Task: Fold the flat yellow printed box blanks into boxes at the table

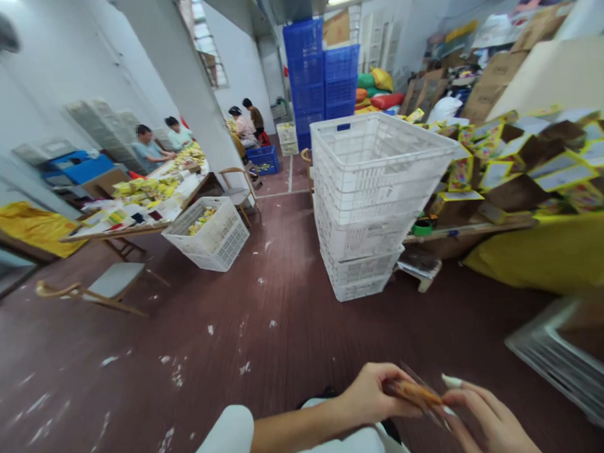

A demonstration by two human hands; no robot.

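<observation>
One thin orange packet [414, 393], clear-wrapped, blurred.

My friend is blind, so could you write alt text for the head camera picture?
The left hand and right hand hold a small clear packet with something orange inside, over a dark red floor. Ahead stands a stack of white crates, blue crates behind it; people sit at a cluttered table to the left.
</observation>
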